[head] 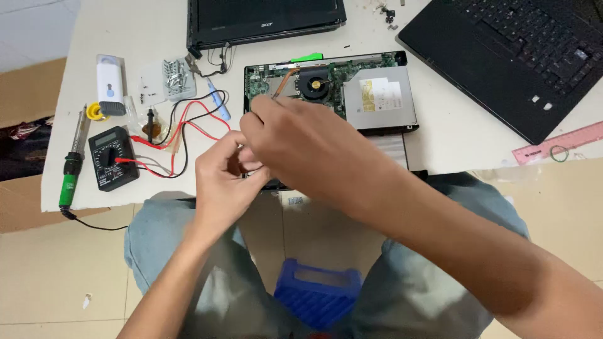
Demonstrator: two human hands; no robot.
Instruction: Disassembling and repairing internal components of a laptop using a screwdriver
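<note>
Both hands meet at the table's (452, 141) near edge over the opened laptop base (333, 94). Left hand (223, 182) curls, right hand (295, 141) pinches; what they hold cannot be told. Keep movements small, clear of the fan (314, 83).

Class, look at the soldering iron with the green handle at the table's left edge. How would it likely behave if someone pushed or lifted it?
The soldering iron is long and round-bodied, so a sideways push would probably roll it. It lies near the table edge, so it might drop off. Its black cord hangs below and would likely drag when lifted.
</note>
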